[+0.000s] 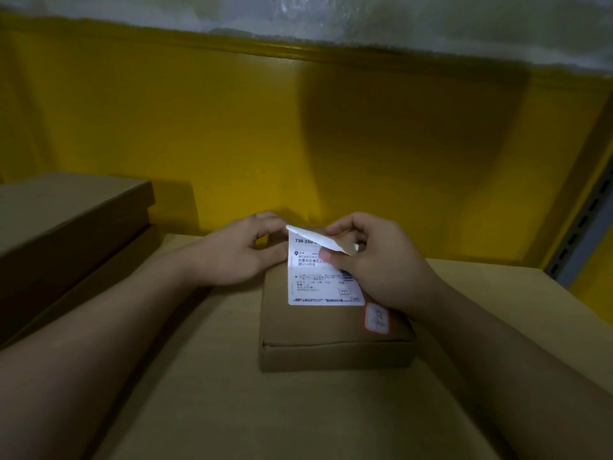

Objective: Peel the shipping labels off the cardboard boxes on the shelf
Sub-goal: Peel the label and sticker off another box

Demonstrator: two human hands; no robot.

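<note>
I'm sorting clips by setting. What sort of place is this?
Probably a storeroom or parcel room: stacked cardboard boxes, a shipping label on a small box, and a slotted metal shelf upright.

A label (318, 283) lies on a small box (315, 323) atop a large box (199, 393) — stacked boxes (66, 207) to the left, wall (232, 127) behind

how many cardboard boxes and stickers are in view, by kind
Cardboard boxes: 3 (small box, upper left box, lower left box)
White shipping label, partly peeled: 1
Small red-edged sticker: 1
Total: 5
The tan surface beneath is not counted: shelf or box, cannot tell.
</note>
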